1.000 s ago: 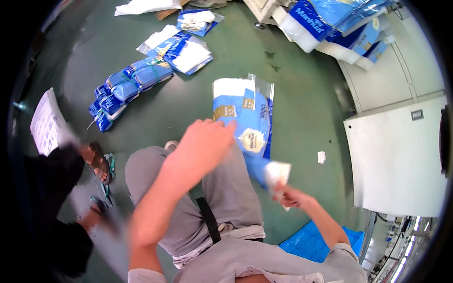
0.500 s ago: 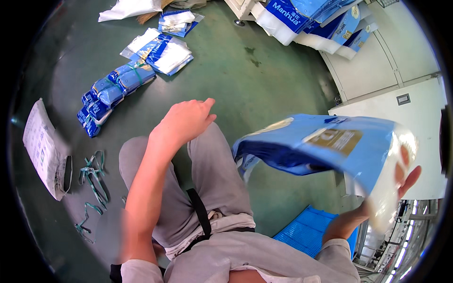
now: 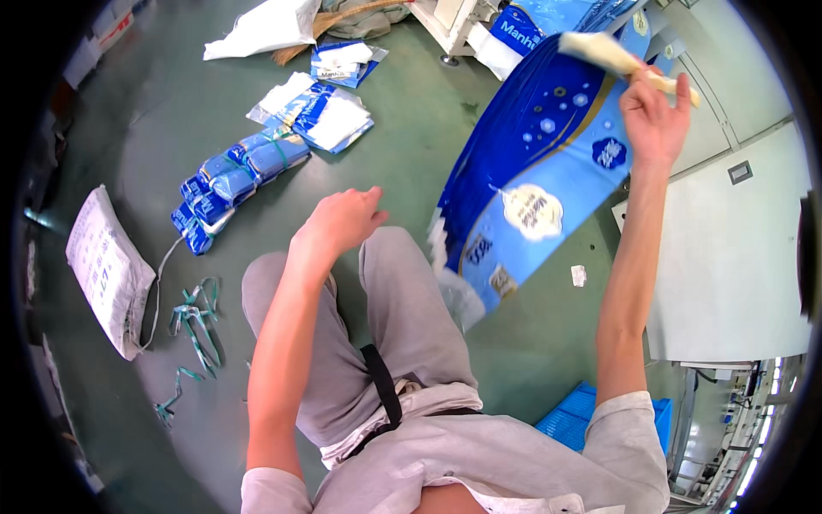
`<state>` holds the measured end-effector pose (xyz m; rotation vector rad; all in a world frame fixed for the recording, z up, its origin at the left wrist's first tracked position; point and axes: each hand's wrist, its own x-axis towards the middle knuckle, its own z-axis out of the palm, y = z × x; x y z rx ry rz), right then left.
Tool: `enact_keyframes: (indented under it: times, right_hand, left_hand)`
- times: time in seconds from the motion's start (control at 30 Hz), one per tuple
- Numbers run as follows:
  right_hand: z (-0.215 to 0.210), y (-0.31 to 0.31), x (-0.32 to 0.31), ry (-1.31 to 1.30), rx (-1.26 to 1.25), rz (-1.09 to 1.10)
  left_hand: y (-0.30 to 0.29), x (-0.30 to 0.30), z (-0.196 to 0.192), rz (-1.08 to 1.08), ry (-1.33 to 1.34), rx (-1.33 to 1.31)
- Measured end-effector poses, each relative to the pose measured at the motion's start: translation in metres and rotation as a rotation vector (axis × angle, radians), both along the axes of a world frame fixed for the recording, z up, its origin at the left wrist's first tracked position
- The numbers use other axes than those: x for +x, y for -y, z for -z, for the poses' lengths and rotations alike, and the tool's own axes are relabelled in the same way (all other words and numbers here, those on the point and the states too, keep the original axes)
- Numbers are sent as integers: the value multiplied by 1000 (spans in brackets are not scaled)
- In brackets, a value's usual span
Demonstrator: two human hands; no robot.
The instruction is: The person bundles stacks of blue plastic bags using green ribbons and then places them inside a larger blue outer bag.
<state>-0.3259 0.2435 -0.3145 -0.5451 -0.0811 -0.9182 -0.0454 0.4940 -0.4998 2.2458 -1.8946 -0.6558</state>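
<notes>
My right hand (image 3: 655, 120) is raised at the right, its fingers closed round the whitish top end of a large blue plastic packaging bag (image 3: 561, 163). The bag hangs slantwise from that hand down toward my knee, dark blue on one side and light blue on the other, its ends blurred. Whether it is one bag or a stack, I cannot tell. My left hand (image 3: 342, 223) hovers above my knees with thumb and forefinger apart, and nothing shows in it. Its other fingers are partly hidden.
Tied bundles of blue packaging (image 3: 231, 176) lie on the green floor, with flat blue-and-white stacks (image 3: 317, 111) beyond. A white sack (image 3: 111, 265) and green straps (image 3: 197, 321) are at the left. A blue crate (image 3: 565, 420) stands behind my right arm, near a white cabinet (image 3: 728, 257).
My right hand has swung up and away from me, and the blue bag has gone from lying nearly level to hanging slantwise. My left hand keeps almost the same pose.
</notes>
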Motion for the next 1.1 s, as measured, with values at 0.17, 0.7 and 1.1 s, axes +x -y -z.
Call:
enact_keyframes:
  times: [0.17, 0.7, 1.1]
  right_hand:
    - [-53, -12, -48, 207, -56, -84]
    - [52, -166, -230, 182, 8, 298]
    - [19, -159, -125, 52, -243, 171]
  left_hand:
    - [5, -1, 0, -5, 25, -19]
    - [47, -3, 27, 106, -74, 3]
    - [62, -6, 12, 99, -104, -35]
